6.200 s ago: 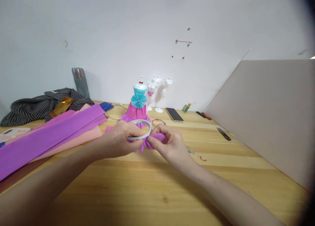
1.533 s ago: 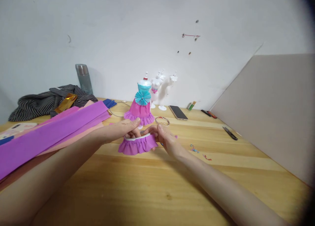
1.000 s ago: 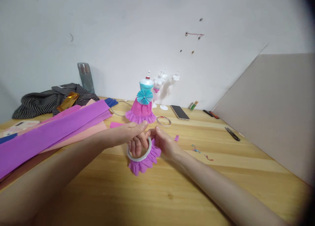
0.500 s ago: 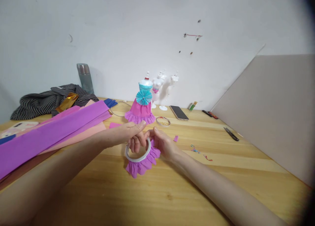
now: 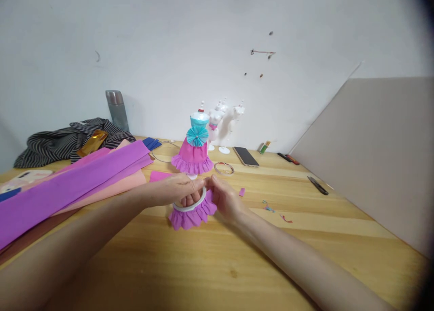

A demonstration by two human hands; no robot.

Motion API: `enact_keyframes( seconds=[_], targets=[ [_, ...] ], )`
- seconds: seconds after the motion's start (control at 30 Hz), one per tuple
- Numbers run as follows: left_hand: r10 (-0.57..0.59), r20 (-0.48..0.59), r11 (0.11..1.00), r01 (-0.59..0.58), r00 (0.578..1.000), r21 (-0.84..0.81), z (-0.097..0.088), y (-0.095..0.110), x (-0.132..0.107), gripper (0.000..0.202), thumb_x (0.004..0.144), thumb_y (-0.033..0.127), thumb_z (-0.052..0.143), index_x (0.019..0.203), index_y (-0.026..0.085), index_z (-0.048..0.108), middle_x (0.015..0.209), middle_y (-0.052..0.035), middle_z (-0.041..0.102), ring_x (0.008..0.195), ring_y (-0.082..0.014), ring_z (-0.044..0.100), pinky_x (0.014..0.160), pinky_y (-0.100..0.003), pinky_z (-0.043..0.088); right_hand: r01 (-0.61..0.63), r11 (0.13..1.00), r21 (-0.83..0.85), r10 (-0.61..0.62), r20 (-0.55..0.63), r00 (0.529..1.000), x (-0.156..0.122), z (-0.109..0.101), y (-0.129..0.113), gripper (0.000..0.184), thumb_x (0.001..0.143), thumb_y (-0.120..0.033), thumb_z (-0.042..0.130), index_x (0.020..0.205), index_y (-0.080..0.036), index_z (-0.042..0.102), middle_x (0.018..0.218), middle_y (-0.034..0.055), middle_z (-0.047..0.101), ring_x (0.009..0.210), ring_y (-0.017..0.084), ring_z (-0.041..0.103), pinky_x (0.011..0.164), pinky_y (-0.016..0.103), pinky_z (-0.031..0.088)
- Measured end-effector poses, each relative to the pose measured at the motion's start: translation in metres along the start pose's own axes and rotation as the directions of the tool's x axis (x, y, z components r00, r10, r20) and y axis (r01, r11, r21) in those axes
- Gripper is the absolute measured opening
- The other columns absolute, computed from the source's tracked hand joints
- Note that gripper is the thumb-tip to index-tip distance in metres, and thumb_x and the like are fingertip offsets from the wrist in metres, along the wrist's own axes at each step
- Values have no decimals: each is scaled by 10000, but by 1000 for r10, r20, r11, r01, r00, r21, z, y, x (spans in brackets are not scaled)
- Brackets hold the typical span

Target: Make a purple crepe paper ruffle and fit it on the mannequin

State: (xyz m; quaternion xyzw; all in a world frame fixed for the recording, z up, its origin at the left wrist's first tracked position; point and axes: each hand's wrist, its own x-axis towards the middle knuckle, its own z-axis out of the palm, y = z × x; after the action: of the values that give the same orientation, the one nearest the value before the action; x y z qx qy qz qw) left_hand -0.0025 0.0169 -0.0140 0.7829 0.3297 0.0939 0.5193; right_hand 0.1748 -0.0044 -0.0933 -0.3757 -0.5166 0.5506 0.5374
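Note:
My left hand (image 5: 179, 189) is closed around the far side of a thin white tape roll (image 5: 194, 207), its fingers curled through the opening. A gathered purple crepe paper ruffle (image 5: 191, 218) fans out from the roll's near and right edge. With thumb and fingers pinched, my right hand (image 5: 225, 195) grips the ruffle's upper right end, and its fingertips meet my left thumb. What lies between those fingertips is hidden. Just behind my hands stands a small dress form (image 5: 198, 139) in a turquoise top with a pleated fan, and a pink skirt edged with a purple ruffle.
Purple and peach crepe paper (image 5: 101, 180) lies at left, near striped cloth (image 5: 68, 141) and a flask (image 5: 117, 110). White dress forms (image 5: 238, 112), a second ring (image 5: 224, 168) and a phone (image 5: 246, 157) are farther back. Snips (image 5: 318, 185) and scraps (image 5: 269, 207) lie right.
The tape roll and ruffle have risen slightly and tipped flatter. My left thumb has come down to the roll's edge, meeting my right fingertips.

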Motion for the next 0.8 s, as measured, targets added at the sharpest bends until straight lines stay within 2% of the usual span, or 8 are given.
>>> enact_keyframes(
  seconds=[0.1, 0.2, 0.3, 0.4, 0.47, 0.57, 0.67, 0.8],
  targets=[
    [49, -16, 994, -47, 999, 97, -2, -6, 2, 500, 886, 568, 414, 589, 167, 444, 567, 22, 399, 540, -105, 351, 505, -242, 272, -55, 995, 86, 55, 0, 998, 1, -1, 0, 474, 779, -635, 603, 737, -171, 694, 599, 25, 602, 553, 173, 534, 545, 292, 403],
    [79, 44, 986, -85, 996, 143, -4, -13, 4, 430, 845, 450, 509, 558, 184, 331, 556, 42, 284, 516, -88, 254, 492, -261, 173, -82, 991, 104, 83, -6, 997, 1, -2, -1, 461, 757, -620, 629, 782, -169, 722, 630, 28, 614, 538, 162, 516, 498, 276, 369],
    [78, 74, 987, -87, 994, 134, -6, -18, 6, 342, 799, 341, 543, 556, 179, 365, 563, 47, 282, 514, -82, 252, 496, -263, 157, -102, 991, 90, 103, -1, 995, 0, -1, -7, 423, 719, -569, 691, 804, -158, 740, 631, 24, 620, 524, 141, 500, 474, 256, 342],
    [104, 61, 986, -111, 993, 125, -8, -20, 7, 306, 775, 289, 540, 550, 181, 363, 558, 54, 261, 510, -79, 225, 492, -267, 138, -102, 993, 64, 101, 17, 995, -2, -1, -18, 343, 672, -438, 775, 868, -159, 743, 687, 19, 653, 593, 137, 554, 535, 251, 407],
    [140, 57, 982, -145, 989, 120, -11, -18, 6, 313, 778, 270, 528, 540, 182, 344, 554, 56, 246, 507, -77, 210, 491, -268, 136, -82, 996, 18, 82, 30, 996, -3, -3, -25, 371, 679, -396, 781, 971, -173, 720, 744, 16, 673, 623, 139, 586, 558, 256, 454],
    [153, 29, 982, -156, 988, 110, -14, -14, 3, 259, 788, 248, 499, 554, 171, 420, 544, 50, 312, 491, -75, 271, 478, -243, 178, -13, 998, -65, 14, 13, 1000, -2, -6, -30, 396, 716, -437, 748, 1006, -184, 657, 697, 3, 666, 546, 142, 600, 504, 272, 494],
    [121, -29, 983, -116, 992, 142, -16, -8, 0, 212, 780, 238, 492, 585, 156, 499, 530, 37, 415, 475, -80, 366, 454, -214, 244, 72, 990, -123, -78, -45, 996, -1, -6, -31, 353, 709, -469, 749, 871, -190, 607, 542, -39, 605, 437, 130, 570, 442, 253, 475],
    [167, -63, 969, -152, 984, 195, -15, -1, -4, 232, 784, 234, 494, 571, 145, 512, 520, 24, 481, 473, -79, 421, 450, -193, 293, 44, 985, -168, -54, -51, 997, -4, -1, -41, 344, 664, -447, 793, 708, -179, 582, 531, -30, 611, 453, 108, 556, 462, 236, 464]
  ],
)
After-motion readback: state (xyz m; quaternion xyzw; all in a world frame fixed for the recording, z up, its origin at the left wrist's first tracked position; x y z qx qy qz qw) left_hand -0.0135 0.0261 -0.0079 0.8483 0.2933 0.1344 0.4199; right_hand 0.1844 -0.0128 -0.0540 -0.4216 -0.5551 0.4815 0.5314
